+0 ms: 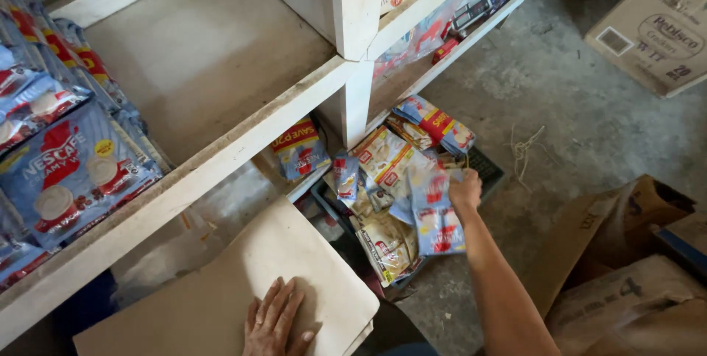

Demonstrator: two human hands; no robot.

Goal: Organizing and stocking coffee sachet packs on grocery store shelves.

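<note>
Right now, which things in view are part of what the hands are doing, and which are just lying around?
In hand:
- right hand, gripping a strip of blue sachets
- dark crate of sachet packs beneath it
- left hand, flat on a beige board

Lying about:
- white shelf with blue sachet packs stacked at its left
- cardboard boxes on the floor
- twine scrap

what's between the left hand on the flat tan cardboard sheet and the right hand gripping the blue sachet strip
In the head view, between the left hand and the right hand lie the tan cardboard sheet edge and beige sachet packs in the dark crate.
</note>
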